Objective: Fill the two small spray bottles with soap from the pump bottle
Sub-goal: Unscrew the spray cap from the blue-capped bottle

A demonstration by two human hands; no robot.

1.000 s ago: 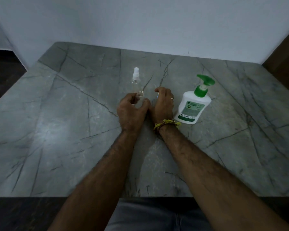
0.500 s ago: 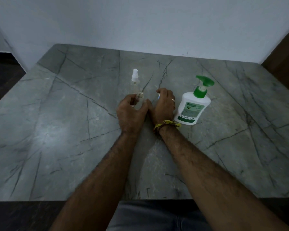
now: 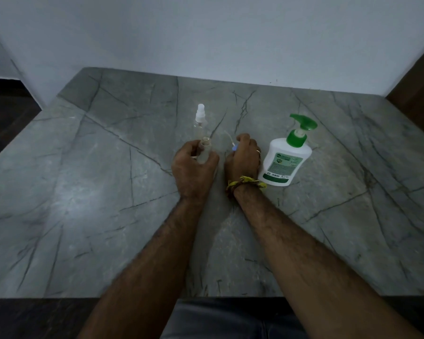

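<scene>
With its spray head unscrewed, one small clear bottle [image 3: 205, 149] stands open-necked in the left hand [image 3: 192, 167] on the grey bench [image 3: 83, 192] — the right hand [image 3: 242, 159] is closed around the removed sprayer [image 3: 231, 142], its dip tube poking out. A second spray bottle [image 3: 200, 119] waits capped just behind; the pump bottle [image 3: 285, 159] stands just right. Best practice now — park the sprayer, steady the neck directly under the nozzle

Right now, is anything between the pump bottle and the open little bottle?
Yes: the right hand, shut on a removed sprayer, sits between the pump bottle and the open bottle held by the left hand.
</scene>
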